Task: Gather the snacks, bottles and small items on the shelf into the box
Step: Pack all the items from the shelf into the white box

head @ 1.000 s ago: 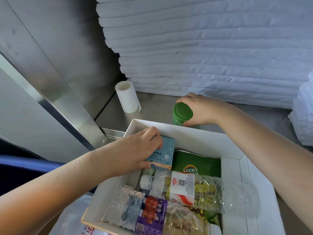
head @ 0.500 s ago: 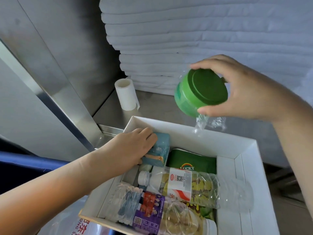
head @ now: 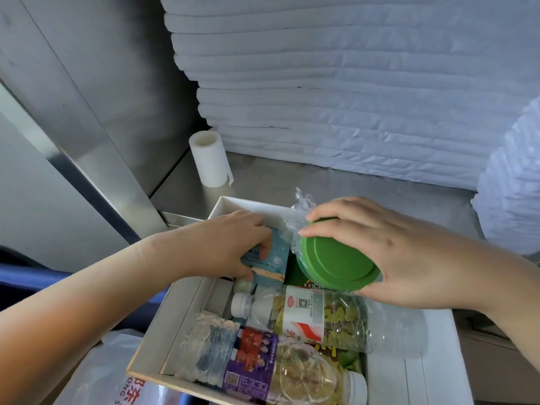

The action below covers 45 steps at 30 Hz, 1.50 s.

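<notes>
Steel shelf (head: 365, 185): jar (head: 336, 260) lowered over box (head: 432, 363)

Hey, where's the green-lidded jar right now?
Head view, right of centre: the green-lidded jar is gripped by the right hand above the far end of the box, beside the blue packet the left hand holds.

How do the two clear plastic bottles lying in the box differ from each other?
The white-labelled bottle lies farther from the camera, with its cap pointing to the left. The purple-labelled bottle lies nearer, with its cap pointing to the right. The first label is white with a red patch, while the second is purple with red at its upper edge. Both are clear plastic with white caps and lie on their sides in the box.
</notes>
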{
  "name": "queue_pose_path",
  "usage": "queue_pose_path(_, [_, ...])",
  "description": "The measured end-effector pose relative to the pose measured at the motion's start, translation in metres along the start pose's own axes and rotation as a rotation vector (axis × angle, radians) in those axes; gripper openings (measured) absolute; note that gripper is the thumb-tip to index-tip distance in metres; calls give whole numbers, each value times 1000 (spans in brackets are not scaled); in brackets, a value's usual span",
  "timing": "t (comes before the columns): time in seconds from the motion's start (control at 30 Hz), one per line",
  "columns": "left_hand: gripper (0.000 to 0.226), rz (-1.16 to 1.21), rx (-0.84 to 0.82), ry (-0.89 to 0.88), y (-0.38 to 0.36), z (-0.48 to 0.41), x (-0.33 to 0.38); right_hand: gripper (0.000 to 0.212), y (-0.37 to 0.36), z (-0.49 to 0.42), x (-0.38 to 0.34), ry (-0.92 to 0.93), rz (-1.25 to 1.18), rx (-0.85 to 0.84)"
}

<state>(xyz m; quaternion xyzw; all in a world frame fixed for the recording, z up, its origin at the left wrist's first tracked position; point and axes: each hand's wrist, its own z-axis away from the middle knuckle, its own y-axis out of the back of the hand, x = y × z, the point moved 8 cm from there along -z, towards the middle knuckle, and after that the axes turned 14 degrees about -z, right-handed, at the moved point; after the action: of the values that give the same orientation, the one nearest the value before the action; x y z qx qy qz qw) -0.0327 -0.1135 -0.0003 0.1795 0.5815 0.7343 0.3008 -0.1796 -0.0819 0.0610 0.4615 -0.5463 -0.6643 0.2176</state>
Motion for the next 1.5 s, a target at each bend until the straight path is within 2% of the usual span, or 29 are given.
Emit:
queue_pose_path(0.13, [30,25,4,-10,2,-5,1,76,-14,-2,-3,30,44,-29])
queue_pose_path(0.33, [32,48,12,-12,1,-8,-2,83,-24,-3,-3,30,119,-64])
queue_pose_path(0.5, [34,53,22,-24,0,-6,-2,89,-40,-3,26,-68,-28,-169])
queue_pose_path(0.63, [37,54,20,-27,-1,-6,-2,78,-61,2,38,-97,-60,-222])
queue_pose_path(0.97, [36,90,-14,-25,-2,-12,0,70,-68,-4,42,-89,-69,-248])
queue_pose_path(1.23, [29,98,53,-55,-2,-9,6,76,-56,3,46,-167,-177,-232])
queue_pose_path(1.37, [19,180,103,-44,12,1,-1,59,-30,-2,47,-189,-205,-137])
queue_pose_path(1.5, [8,240,316,62,48,12,-24,37,-9,-12,40,-174,-198,-42])
